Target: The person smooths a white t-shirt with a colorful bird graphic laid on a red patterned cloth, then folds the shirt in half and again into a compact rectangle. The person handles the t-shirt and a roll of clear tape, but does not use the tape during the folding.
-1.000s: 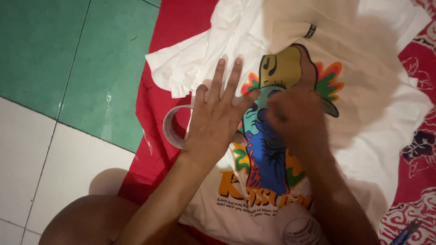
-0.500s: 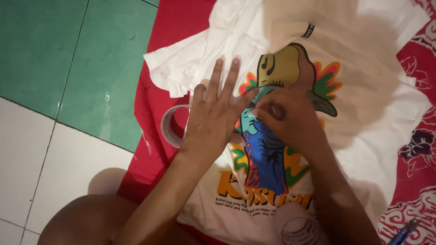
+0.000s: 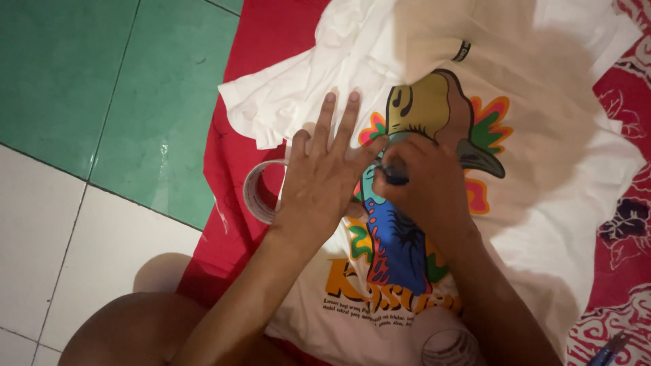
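Tape roll [image 3: 261, 193] lies beside left hand [image 3: 325, 179] on T-shirt [image 3: 542, 156].

I see a white T-shirt [image 3: 542, 169] printed with a yellow-headed, blue-necked bird amid orange, pink and green petals, on a red cloth [image 3: 271, 54] patterned white at the shirt's right, over green and white floor tiles [image 3: 81, 102].

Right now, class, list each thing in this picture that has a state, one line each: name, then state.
White T-shirt: spread print-up on the red cloth, left sleeve rumpled.
Red cloth: laid flat over the tiled floor.
Tape roll: lying beside the shirt, partly under the left hand.
Left hand: flat, fingers spread, pressing the shirt.
Right hand: closed on a small dark object.
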